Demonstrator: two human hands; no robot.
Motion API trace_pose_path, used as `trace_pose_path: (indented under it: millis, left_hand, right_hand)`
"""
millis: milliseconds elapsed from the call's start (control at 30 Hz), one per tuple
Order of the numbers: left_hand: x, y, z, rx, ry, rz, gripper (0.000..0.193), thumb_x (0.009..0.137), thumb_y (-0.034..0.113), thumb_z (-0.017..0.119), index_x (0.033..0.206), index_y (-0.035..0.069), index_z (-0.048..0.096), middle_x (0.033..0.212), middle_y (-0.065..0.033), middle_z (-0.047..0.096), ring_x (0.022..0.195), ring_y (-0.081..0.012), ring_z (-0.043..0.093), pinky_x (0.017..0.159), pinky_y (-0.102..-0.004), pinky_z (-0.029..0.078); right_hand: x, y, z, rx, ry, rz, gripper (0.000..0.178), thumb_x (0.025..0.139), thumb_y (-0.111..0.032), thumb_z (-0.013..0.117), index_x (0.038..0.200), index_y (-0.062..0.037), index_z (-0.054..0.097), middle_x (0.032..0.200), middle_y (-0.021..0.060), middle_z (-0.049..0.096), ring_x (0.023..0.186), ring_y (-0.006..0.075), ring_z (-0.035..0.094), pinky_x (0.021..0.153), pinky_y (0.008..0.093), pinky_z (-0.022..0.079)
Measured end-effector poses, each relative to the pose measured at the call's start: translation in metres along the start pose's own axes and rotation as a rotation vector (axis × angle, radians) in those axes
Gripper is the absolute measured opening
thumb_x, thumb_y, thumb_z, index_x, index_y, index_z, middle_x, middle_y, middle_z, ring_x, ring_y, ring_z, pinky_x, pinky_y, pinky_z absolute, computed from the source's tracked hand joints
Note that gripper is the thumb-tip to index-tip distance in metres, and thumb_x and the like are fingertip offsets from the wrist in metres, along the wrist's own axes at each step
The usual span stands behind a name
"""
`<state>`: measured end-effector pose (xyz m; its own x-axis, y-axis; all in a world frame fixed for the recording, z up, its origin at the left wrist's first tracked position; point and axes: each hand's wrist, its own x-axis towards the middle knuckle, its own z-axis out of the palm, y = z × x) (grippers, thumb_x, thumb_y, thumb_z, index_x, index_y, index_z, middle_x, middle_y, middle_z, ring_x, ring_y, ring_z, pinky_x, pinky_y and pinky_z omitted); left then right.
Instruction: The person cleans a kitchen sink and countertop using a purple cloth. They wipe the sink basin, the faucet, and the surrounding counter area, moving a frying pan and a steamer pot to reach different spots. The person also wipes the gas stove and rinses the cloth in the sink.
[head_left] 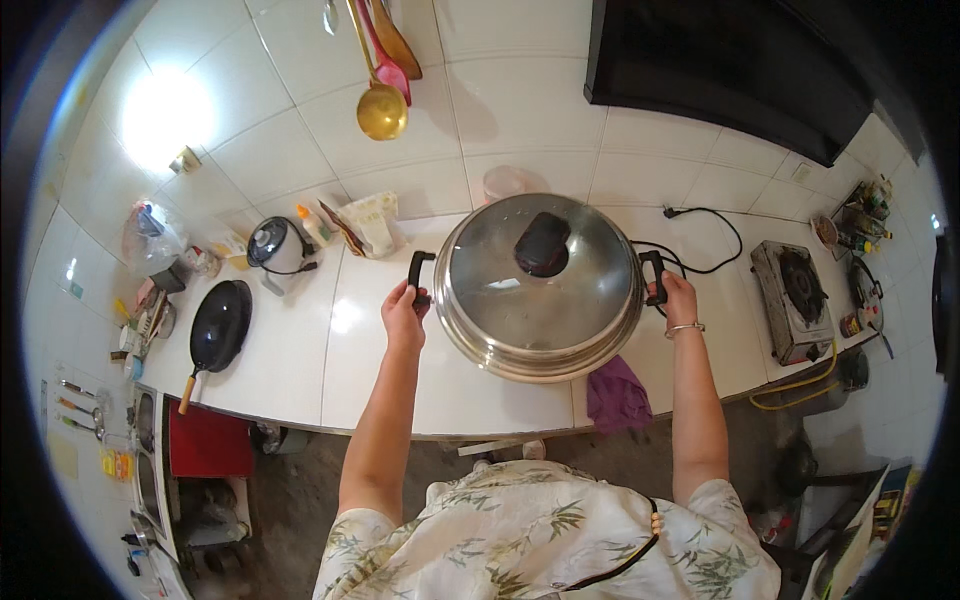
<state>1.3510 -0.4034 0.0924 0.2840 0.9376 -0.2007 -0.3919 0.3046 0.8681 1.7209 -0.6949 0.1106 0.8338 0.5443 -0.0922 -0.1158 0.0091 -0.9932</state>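
White tiled wall (530,100) is backing a white countertop (280,335), gold-coloured ladle (382,112) hanging on it far left of centre. Wide stainless-steel pot (535,374) is occupying the middle, above or on the counter; cannot tell if it is resting or lifted. Steel-rimmed glass lid (590,290) with black knob (543,243) is covering it. Left hand (404,318) is grasping the pot's left black handle (414,275), fingers curling round; right hand (679,298), bracelet (686,329) on wrist, is gripping the right one likewise. Purple cloth (617,393) is lying just beside the pot, near right. Black cord (728,222) is looping far right. Gas stove (795,302) is standing well right. Black wok (220,325) is lying left, wooden handle (187,393) pointing nearward; small white-and-black cooker (275,245) is standing farther back, between wok and pot.
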Motion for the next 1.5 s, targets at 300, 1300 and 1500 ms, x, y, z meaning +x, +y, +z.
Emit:
trace_pose_path:
  millis: [300, 1300, 1500]
  left_hand:
    - [-0.003, 0.071, -0.128, 0.051, 0.211, 0.098, 0.025, 0.090, 0.011, 0.052, 0.113, 0.003, 0.056, 0.080, -0.0057, 0.064, 0.064, -0.0142, 0.058, 0.057, -0.0256, 0.045]
    - [-0.161, -0.108, -0.234, 0.430, 0.210, 0.120, 0.015, 0.091, 0.016, 0.056, 0.095, 0.002, 0.062, 0.071, -0.0004, 0.058, 0.066, -0.0096, 0.053, 0.059, -0.0236, 0.043]
    - [-0.164, -0.120, -0.125, 1.052, -0.344, 0.466, 0.033, 0.090, 0.026, 0.057, 0.109, -0.002, 0.060, 0.108, -0.0146, 0.059, 0.098, -0.0277, 0.055, 0.085, -0.0406, 0.044]
  right_hand:
    - [-0.056, 0.030, 0.113, 0.072, -0.286, -0.091, 0.022, 0.092, -0.018, 0.055, 0.095, 0.0028, 0.063, 0.077, 0.0048, 0.065, 0.068, 0.0115, 0.060, 0.065, 0.0264, 0.050]
    - [-0.197, 0.183, 0.049, -1.486, -0.289, -0.063, 0.061, 0.090, -0.053, 0.039, 0.145, -0.0312, 0.025, 0.154, 0.0091, 0.012, 0.139, 0.0385, 0.010, 0.107, 0.0616, 0.003]
    - [-0.101, 0.145, 0.054, -1.526, -0.382, 0.011, 0.058, 0.092, -0.048, 0.039, 0.146, -0.0329, 0.022, 0.154, 0.0057, 0.012, 0.139, 0.0371, 0.010, 0.108, 0.0609, 0.009]
